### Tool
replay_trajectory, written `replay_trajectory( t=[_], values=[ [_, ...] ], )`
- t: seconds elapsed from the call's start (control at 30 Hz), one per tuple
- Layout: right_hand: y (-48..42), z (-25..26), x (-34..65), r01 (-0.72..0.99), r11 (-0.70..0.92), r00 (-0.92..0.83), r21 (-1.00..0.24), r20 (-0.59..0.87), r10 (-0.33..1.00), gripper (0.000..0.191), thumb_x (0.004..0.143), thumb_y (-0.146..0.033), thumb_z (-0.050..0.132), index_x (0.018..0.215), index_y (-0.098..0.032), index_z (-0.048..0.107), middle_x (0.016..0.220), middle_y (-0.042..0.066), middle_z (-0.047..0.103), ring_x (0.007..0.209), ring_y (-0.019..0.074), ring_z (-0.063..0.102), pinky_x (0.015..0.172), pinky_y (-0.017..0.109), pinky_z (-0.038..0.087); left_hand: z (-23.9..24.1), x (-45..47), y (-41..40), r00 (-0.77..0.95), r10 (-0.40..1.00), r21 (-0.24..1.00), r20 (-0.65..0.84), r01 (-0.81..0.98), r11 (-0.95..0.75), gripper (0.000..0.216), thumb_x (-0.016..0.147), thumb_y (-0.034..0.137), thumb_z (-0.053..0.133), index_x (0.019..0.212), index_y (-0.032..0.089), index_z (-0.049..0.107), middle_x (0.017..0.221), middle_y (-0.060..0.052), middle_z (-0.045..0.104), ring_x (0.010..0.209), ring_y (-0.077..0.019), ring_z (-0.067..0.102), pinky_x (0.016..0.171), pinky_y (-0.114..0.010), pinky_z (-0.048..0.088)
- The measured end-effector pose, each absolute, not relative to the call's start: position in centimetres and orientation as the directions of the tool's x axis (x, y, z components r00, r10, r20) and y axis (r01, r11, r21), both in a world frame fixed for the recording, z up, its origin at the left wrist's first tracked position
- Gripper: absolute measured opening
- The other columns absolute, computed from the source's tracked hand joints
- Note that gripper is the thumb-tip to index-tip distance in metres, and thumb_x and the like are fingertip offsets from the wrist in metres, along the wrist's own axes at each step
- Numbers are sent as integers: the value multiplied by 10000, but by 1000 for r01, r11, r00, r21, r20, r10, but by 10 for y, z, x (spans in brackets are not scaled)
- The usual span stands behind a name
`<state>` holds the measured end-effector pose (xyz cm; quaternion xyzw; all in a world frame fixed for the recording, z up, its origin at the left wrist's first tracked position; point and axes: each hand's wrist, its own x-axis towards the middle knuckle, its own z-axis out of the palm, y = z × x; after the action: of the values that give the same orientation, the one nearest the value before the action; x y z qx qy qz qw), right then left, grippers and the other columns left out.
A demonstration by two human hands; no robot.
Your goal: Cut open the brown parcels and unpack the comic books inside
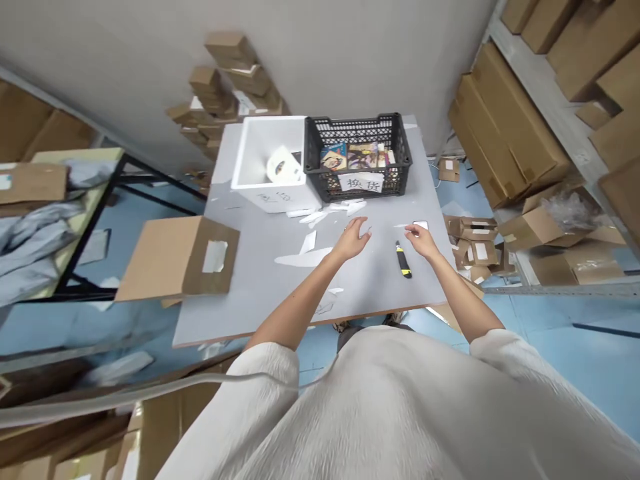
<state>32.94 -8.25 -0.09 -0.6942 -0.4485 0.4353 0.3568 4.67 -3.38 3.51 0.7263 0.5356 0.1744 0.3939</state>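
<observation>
My left hand [354, 239] hovers over the middle of the grey table [280, 293], fingers spread and holding nothing. My right hand [421, 240] rests further right, its fingertips touching a small white card [421, 225] that lies flat on the table. A black and yellow utility knife [403, 260] lies between the two hands, closer to the right one. White paper strips [325, 215] are scattered just beyond my left hand.
A black plastic crate [357, 159] with a white label and several packets stands at the table's far edge, beside a white foam box [273, 163]. A brown cardboard box [177, 260] overhangs the left edge. Stacked cartons fill the shelves [530, 120] on the right.
</observation>
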Motion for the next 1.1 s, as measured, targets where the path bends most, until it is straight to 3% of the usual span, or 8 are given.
replay_trajectory(
  t=[0.57, 0.9, 1.1],
  values=[
    [-34, -19, 25, 431, -184, -175, -883, -282, 943, 258, 893, -325, 741, 1110, -225, 838, 1305, 110, 848, 1239, 298, 770, 1220, 507, 561, 0, -265, -80, 85, 987, 734, -135, 678, 42, 558, 1041, 379, 580, 1571, 214, 645, 1690, -146, 609, 1534, -325, 613, 1298, -492, 524],
    [-36, -35, -164, 453, -65, -427, -889, -281, 860, 265, 947, -274, 712, 1183, -228, 824, 1357, 96, 830, 1220, 255, 779, 1219, 478, 575, -30, -430, -117, -175, 982, 701, -70, 692, 174, 502, 1007, 256, 599, 1498, 197, 683, 1583, -156, 669, 1579, -317, 575, 1405, -522, 417],
    [-44, -41, -236, 482, 2, -533, -876, -291, 795, 279, 961, -267, 711, 1216, -248, 822, 1419, 87, 800, 1207, 237, 782, 1190, 457, 606, -43, -490, -128, -398, 910, 664, -111, 652, 366, 618, 907, 183, 683, 1523, 237, 690, 1638, -177, 596, 1625, -371, 517, 1418, -569, 400]
  ],
)
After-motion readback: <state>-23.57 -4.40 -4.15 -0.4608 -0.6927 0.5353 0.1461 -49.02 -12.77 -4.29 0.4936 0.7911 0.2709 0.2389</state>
